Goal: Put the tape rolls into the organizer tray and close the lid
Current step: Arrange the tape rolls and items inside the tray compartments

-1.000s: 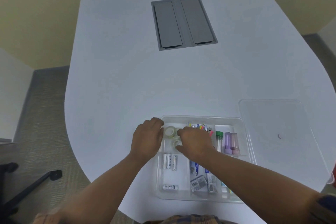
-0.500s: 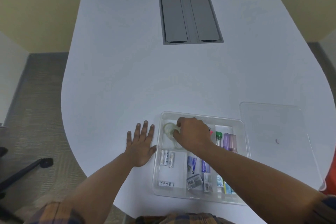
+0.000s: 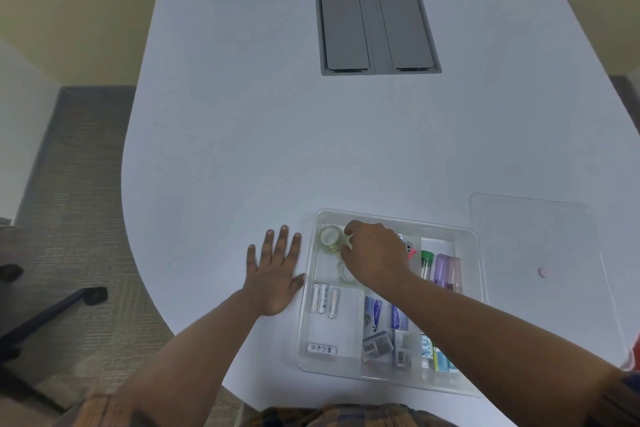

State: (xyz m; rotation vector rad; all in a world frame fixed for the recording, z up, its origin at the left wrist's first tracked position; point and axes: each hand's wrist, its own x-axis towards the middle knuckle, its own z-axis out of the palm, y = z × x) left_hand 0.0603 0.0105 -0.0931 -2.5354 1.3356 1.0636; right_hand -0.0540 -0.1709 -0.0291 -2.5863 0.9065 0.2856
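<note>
A clear organizer tray (image 3: 479, 274) sits at the table's near edge, holding batteries, small packets and tubes. In its far-left compartment lie clear tape rolls: one (image 3: 330, 237) at the far corner and another (image 3: 346, 272) just nearer, partly under my wrist. My right hand (image 3: 375, 258) is inside that compartment, fingers curled against the far roll; whether it grips it is unclear. My left hand (image 3: 275, 269) lies flat on the table, fingers spread, just left of the tray. The clear lid (image 3: 540, 253) lies flat on the table to the tray's right.
A grey cable hatch (image 3: 375, 22) is set into the white table (image 3: 277, 114) farther away. A black chair base (image 3: 52, 312) stands on the carpet at the left. Something red (image 3: 635, 355) shows at the right edge.
My left hand left the tray and went flat on the table beside it. My right hand stayed in the tape compartment. The view shifted so the tray sits more to the right.
</note>
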